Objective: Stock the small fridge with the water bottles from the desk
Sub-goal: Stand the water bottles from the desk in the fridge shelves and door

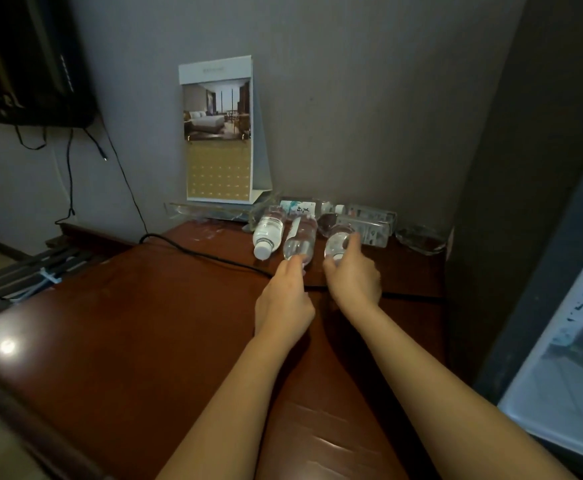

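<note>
My left hand (285,299) curls its fingers round the cap end of the middle bottle (300,239); my right hand (354,277) wraps the right bottle (339,241). Both bottles lie on the desk (144,323). A white-capped bottle (267,232) lies just left of my left hand, and the fridge (567,358) stands to the right of my right arm.
</note>
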`<state>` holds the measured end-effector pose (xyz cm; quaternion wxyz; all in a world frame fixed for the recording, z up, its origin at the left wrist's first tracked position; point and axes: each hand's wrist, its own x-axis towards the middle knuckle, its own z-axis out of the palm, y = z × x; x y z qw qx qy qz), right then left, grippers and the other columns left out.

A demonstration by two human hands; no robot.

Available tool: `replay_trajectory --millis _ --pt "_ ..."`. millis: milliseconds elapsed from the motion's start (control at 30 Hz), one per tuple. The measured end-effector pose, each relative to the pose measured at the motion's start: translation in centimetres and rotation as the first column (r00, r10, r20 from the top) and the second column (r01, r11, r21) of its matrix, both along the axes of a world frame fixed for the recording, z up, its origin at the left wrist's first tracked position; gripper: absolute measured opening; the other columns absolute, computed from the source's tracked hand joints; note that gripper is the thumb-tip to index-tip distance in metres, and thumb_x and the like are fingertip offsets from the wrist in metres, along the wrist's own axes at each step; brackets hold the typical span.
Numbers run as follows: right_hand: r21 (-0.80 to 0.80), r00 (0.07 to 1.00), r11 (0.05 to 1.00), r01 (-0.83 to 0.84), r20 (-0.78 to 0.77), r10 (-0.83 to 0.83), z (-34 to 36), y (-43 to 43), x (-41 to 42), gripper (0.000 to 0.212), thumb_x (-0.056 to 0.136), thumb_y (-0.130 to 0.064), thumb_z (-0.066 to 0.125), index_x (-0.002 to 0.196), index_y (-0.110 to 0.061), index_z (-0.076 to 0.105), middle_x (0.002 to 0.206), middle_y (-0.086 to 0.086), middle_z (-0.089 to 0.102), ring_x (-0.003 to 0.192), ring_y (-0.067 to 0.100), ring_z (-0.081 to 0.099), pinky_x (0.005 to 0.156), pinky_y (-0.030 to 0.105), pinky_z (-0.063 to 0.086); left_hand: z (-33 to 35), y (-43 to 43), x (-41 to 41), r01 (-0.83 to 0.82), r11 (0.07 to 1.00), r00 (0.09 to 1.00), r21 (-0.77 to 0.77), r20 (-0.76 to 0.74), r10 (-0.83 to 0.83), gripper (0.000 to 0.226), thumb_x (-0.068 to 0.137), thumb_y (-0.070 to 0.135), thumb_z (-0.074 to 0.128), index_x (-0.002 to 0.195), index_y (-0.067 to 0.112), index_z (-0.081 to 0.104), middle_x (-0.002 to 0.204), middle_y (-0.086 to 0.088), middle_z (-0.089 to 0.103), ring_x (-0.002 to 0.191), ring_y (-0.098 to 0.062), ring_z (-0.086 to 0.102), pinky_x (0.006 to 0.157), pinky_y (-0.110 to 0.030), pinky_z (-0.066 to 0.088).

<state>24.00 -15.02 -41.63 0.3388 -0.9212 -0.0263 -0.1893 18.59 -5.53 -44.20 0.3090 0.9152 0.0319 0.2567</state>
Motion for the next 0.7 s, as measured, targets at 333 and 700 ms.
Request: replay_trajectory --millis 333,700 --pt "0.639 0.987 0.768 0.034 -0.144 0.076 3.7 -1.8 -0.9 0.016 0.093 -0.019 0.035 0.089 -0.025 0.049 0.077 0.004 0.057 0.067 0.024 0.055 0.062 0.037 0.048 -0.1 0.1 0.2 0.083 0.996 0.996 0.017 -0.023 -0.083 0.065 0.085 0.026 0.064 0.139 0.029 0.027 0.136 0.006 0.039 0.114 -0.019 0.053 0.084 -0.037 0.050" --pt "0.295 0.948 0.939 -0.178 0.306 0.084 9.3 -4.4 -7.2 0.022 0.085 -0.031 0.044 0.077 -0.017 0.058 0.065 -0.003 0.056 0.069 0.022 0.056 0.058 0.032 0.039 1.0 0.4 -0.3 0.178 0.964 0.973 -0.198 0.182 -0.143 0.094 0.062 0.044 0.081 0.141 0.027 0.031 0.141 0.002 0.040 0.130 -0.016 0.037 0.106 -0.035 0.036"
